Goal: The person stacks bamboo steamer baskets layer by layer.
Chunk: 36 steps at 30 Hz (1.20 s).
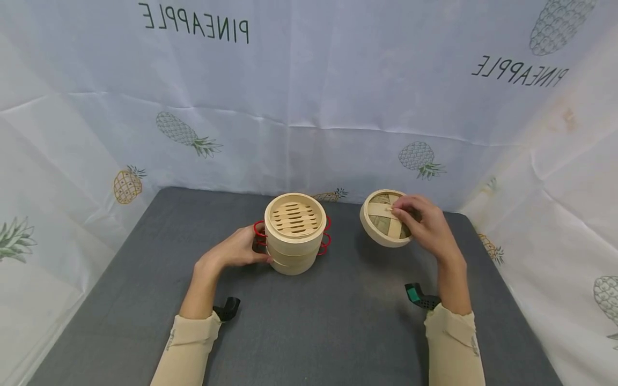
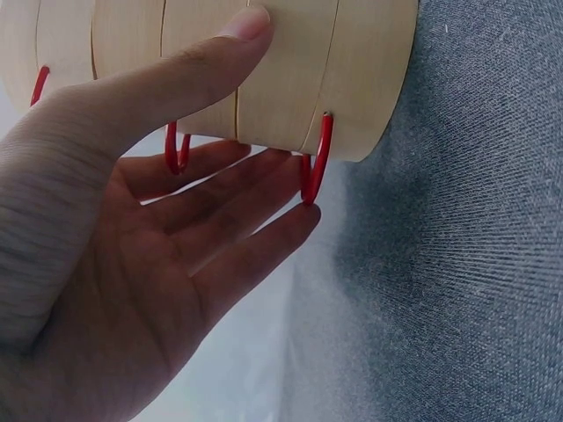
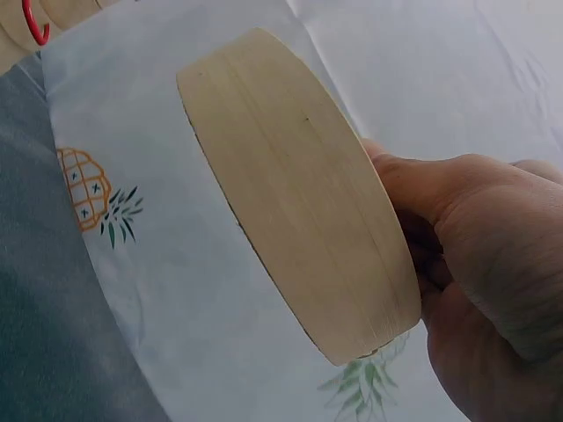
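A round bamboo steamer (image 1: pixel 291 252) of stacked tiers stands upright on the dark tabletop, its slatted inside (image 1: pixel 295 219) showing at the top. Small red loop handles (image 1: pixel 324 244) stick out from its sides. My left hand (image 1: pixel 236 247) holds its left side, the thumb (image 2: pixel 251 25) against the bamboo wall and the fingers round the far side by the red loops. Off to the right, my right hand (image 1: pixel 429 225) pinches the middle of the steamer lid (image 1: pixel 379 210), which hangs tilted above the table. In the right wrist view the lid's rim (image 3: pixel 299 193) hides most of those fingertips.
A dark grey table (image 1: pixel 338 332) lies under both arms. White cloth (image 1: pixel 309 80) printed with pineapples hangs close behind its back edge and along both sides. A black wrist mount (image 1: pixel 227 309) sits at the left wrist, another (image 1: pixel 422 297) at the right.
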{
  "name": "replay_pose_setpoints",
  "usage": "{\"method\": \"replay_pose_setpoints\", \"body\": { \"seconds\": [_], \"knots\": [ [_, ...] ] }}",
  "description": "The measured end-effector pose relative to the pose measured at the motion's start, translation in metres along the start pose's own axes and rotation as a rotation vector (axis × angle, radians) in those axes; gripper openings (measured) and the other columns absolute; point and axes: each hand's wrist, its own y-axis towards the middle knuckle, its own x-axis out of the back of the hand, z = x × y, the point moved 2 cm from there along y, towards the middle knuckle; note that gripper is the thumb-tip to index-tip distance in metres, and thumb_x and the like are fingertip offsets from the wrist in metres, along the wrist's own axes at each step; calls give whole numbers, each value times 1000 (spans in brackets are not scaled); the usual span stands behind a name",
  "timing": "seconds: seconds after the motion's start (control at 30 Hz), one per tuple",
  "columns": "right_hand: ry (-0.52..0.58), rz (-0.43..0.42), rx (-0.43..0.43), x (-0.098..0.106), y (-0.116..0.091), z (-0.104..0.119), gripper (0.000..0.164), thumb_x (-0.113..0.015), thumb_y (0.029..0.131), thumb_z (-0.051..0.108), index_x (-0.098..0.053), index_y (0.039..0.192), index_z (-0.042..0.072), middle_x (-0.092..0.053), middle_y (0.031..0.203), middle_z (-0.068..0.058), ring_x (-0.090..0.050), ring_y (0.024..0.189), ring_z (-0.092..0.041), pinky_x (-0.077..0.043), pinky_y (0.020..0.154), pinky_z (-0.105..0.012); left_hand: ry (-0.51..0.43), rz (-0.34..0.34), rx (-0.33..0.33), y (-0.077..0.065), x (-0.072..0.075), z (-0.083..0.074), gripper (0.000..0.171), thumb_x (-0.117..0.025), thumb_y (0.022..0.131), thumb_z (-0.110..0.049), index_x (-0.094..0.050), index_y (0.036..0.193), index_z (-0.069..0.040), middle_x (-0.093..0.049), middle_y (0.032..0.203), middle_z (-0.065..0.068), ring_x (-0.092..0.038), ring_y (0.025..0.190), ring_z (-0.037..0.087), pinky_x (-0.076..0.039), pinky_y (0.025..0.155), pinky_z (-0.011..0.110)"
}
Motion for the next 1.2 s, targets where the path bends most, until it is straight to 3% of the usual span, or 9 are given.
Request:
{"method": "replay_pose_setpoints", "body": {
  "seconds": [0.53, 1.2],
  "knots": [
    [15, 23, 104, -15, 24, 21, 16, -75, 96, -9, -78, 109, 1, -75, 113, -16, -58, 101, -1, -47, 81, -8, 8, -1, 6, -2, 0, -2, 69, -93, 86, -14, -57, 144, -2, -76, 132, 17, -76, 119, 32, -64, 100, 47],
    [61, 28, 232, -40, 50, 52, 15, -75, 96, -8, -80, 106, 2, -77, 109, -16, -66, 100, -25, -48, 84, -14, 8, 2, -6, -1, 0, -1, 71, -93, 86, -14, -56, 146, -1, -75, 134, 19, -76, 121, 34, -63, 102, 48]
  ]
}}
